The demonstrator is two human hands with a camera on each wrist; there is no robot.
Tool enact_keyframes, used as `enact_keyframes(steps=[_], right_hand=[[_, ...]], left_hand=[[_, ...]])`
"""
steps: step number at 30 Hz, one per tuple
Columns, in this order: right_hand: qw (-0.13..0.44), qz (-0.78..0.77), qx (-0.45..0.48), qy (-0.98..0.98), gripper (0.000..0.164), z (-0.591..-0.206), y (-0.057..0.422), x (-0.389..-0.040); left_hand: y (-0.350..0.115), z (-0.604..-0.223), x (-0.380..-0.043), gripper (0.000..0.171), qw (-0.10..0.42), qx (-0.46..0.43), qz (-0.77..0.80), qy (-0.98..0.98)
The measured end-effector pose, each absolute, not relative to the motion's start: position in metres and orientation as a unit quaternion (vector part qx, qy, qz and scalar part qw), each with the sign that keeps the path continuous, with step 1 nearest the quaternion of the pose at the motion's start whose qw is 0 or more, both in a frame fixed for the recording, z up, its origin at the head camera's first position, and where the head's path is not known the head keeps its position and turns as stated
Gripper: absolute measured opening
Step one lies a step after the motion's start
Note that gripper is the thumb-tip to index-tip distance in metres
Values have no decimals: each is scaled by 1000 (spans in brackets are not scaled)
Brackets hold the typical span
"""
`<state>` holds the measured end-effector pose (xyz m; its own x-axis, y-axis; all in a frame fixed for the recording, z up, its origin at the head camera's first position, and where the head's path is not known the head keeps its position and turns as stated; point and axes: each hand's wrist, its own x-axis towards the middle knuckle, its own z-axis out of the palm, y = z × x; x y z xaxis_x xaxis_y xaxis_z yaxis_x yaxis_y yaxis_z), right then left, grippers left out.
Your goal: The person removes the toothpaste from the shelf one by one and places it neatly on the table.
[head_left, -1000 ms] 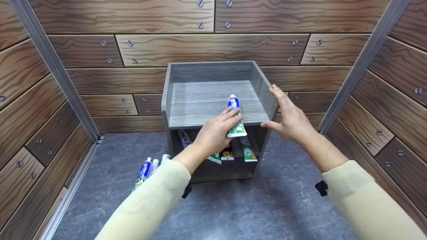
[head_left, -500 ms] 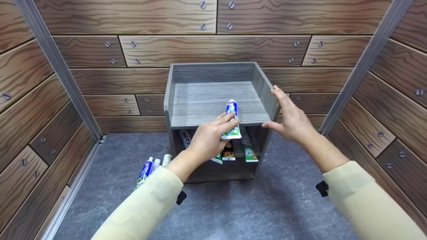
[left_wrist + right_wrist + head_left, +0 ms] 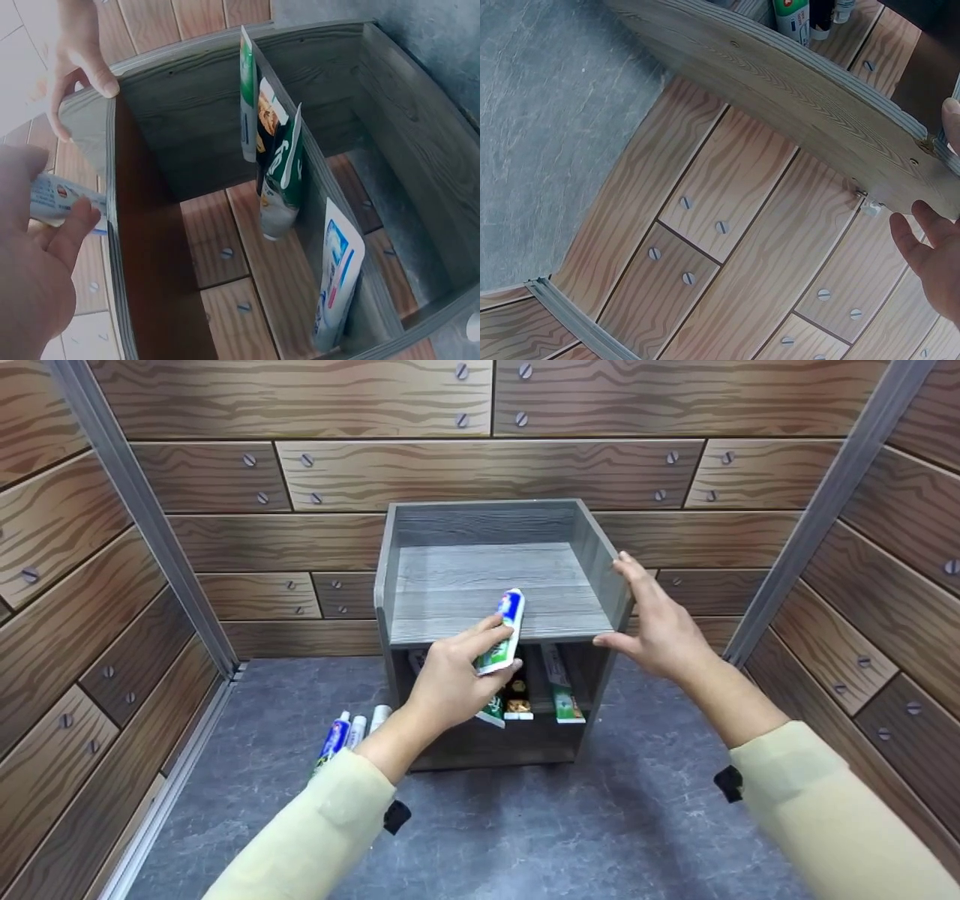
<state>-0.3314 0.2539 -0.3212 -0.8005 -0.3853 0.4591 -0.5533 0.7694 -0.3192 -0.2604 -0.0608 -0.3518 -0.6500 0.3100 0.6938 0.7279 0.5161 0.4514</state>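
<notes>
My left hand (image 3: 454, 679) pinches a blue, white and green toothpaste tube (image 3: 510, 619) between fingers and thumb, at the front edge of a grey wooden cabinet (image 3: 480, 566). The tube tilts, its flat end toward me. My right hand (image 3: 664, 626) touches the cabinet's right side panel with mostly straight fingers, the thumb at the front corner. Inside the lower compartment lie a green-and-white tube (image 3: 568, 701), a black-and-gold tube (image 3: 518, 701) and a dark green tube (image 3: 492, 709). Another, white and blue tube (image 3: 337, 277) shows there in the left wrist view.
On the floor left of the cabinet lie a blue tube (image 3: 334, 737) and two pale tubes, one a white tube (image 3: 380, 716), partly covered by my left arm. Wood-patterned walls (image 3: 480, 472) surround the dark marbled floor (image 3: 600, 825) at the back and both sides.
My left hand has drawn the toothpaste tube a little left and turned it so its cap end leans right. The right hand keeps its place on the cabinet's side.
</notes>
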Motion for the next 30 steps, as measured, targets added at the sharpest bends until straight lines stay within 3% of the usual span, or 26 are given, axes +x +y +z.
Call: enact_keyframes(steps=[5, 13, 30], right_hand=[[189, 226, 256, -920, 104, -322, 254, -332], [185, 227, 252, -922, 103, -321, 254, -332], [186, 219, 247, -925, 103, -319, 252, -331]], left_hand=[[-63, -356, -258, 40, 292, -282, -405, -819], [-70, -356, -251, 25, 365, -230, -447, -784], [-106, -333, -220, 31, 396, -217, -476, -755]])
